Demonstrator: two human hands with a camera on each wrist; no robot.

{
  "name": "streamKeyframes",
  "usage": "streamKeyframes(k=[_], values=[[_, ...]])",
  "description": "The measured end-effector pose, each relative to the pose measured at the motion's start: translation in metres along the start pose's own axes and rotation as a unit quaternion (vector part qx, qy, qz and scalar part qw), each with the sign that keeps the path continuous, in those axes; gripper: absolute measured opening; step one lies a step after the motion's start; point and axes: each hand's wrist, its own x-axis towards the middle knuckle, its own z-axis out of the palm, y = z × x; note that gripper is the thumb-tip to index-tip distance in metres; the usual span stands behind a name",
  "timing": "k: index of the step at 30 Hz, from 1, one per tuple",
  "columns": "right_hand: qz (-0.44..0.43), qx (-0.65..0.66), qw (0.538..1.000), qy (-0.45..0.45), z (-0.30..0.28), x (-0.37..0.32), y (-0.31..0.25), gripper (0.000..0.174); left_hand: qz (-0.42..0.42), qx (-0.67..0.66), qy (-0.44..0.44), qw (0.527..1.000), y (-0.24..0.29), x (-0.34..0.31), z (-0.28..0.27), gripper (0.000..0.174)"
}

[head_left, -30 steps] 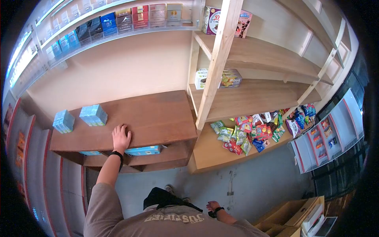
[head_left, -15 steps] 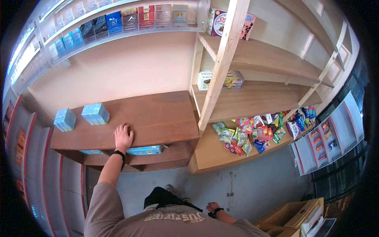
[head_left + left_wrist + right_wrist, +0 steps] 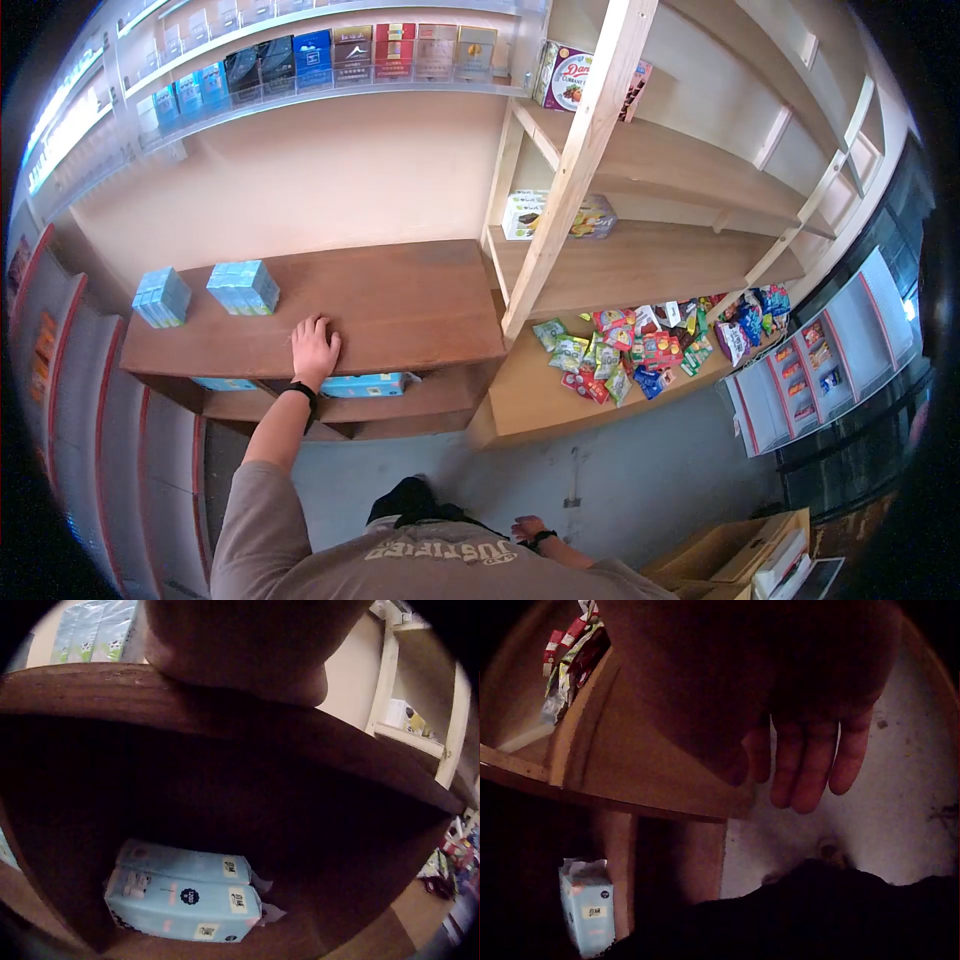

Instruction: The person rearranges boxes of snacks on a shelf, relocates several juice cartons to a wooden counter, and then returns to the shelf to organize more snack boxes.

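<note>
My left hand (image 3: 314,348) rests flat on the front edge of a dark brown wooden counter (image 3: 400,300), fingers straight, holding nothing. In the left wrist view the heel of that hand (image 3: 240,645) lies on the counter top, and a light blue pack (image 3: 184,900) sits on the shelf beneath. The same blue pack (image 3: 362,384) shows under the counter in the head view. My right hand (image 3: 524,527) hangs low by my side over the grey floor, with relaxed, empty fingers (image 3: 810,769).
Two light blue packs (image 3: 243,287) (image 3: 161,297) stand on the counter's left. A pale wooden shelf unit (image 3: 640,250) stands to the right, with a heap of snack packets (image 3: 640,345) on its bottom board. Boxes (image 3: 300,55) line a high wall shelf. Cardboard boxes (image 3: 740,555) lie on the floor.
The head view has shifted slightly, so the shelves sit lower and further right in the frame. My left hand stays on the counter edge; my right hand has drifted a little left.
</note>
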Motion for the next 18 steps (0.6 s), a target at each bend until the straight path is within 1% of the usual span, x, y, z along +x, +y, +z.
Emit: streamKeyframes(k=[1,2,3,4,5,6,7,8,9,10,11,12,13,14,15,16,17,18], values=[[-0.106,-0.03,0.994,-0.025,0.01,0.011,-0.008,0.03,-0.001,-0.001,0.0,1.0,0.0,0.0,0.0,0.033],[-0.107,-0.033,0.993,-0.022,0.001,-0.003,-0.004,0.03,-0.002,-0.003,0.002,1.0,-0.001,0.001,0.002,0.033],[0.014,0.037,0.999,0.006,0.005,-0.025,-0.037,0.032,0.003,0.003,0.006,1.0,-0.003,0.0,0.004,0.034],[0.135,0.106,0.985,0.033,0.018,-0.031,-0.085,0.034,0.007,0.009,0.01,1.0,-0.004,0.0,0.005,0.034],[0.133,0.104,0.985,0.034,0.013,-0.028,-0.08,0.034,0.007,0.009,0.013,1.0,-0.003,-0.001,0.004,0.034],[0.0,-0.126,0.992,-0.014,0.003,-0.004,-0.043,0.035,-0.001,0.007,-0.001,1.0,-0.002,0.0,0.002,0.034],[-0.132,-0.347,0.927,-0.06,-0.003,0.011,-0.024,0.035,-0.008,0.005,-0.015,1.0,-0.002,0.0,0.0,0.034],[-0.135,-0.347,0.926,-0.059,0.002,0.001,-0.041,0.035,-0.007,0.005,-0.012,1.0,-0.003,0.0,0.0,0.034],[0.028,-0.09,0.995,0.018,0.012,-0.019,-0.067,0.026,0.001,0.007,-0.006,1.0,-0.005,-0.001,0.003,0.034],[0.188,0.177,0.962,0.091,0.017,-0.028,-0.081,0.018,0.009,0.009,0.0,1.0,-0.005,-0.001,0.004,0.034],[0.185,0.178,0.962,0.091,0.016,-0.031,-0.086,0.018,0.01,0.009,0.002,1.0,-0.005,0.0,0.003,0.034],[0.004,-0.165,0.985,0.05,0.008,-0.023,-0.069,0.015,0.007,0.007,-0.001,1.0,-0.005,0.0,0.003,0.034],[-0.176,-0.482,0.858,0.002,0.003,-0.017,-0.058,0.013,0.003,0.004,-0.004,1.0,-0.004,-0.001,0.003,0.034],[-0.175,-0.481,0.859,0.002,0.002,-0.016,-0.056,0.013,0.004,0.003,-0.006,1.0,-0.004,-0.001,0.002,0.034],[-0.194,-0.387,0.901,-0.023,0.002,-0.019,-0.059,0.012,0.0,0.005,-0.008,1.0,-0.003,-0.001,0.0,0.034],[-0.21,-0.289,0.933,-0.048,0.003,-0.022,-0.062,0.011,-0.004,0.006,-0.01,1.0,-0.001,-0.001,0.0,0.034],[-0.209,-0.288,0.933,-0.046,0.007,-0.023,-0.067,0.011,-0.003,0.004,-0.011,1.0,-0.001,-0.001,0.002,0.034],[-0.034,-0.08,0.996,0.013,0.018,-0.032,-0.086,0.012,0.002,0.004,-0.009,1.0,-0.002,-0.001,0.002,0.034]])
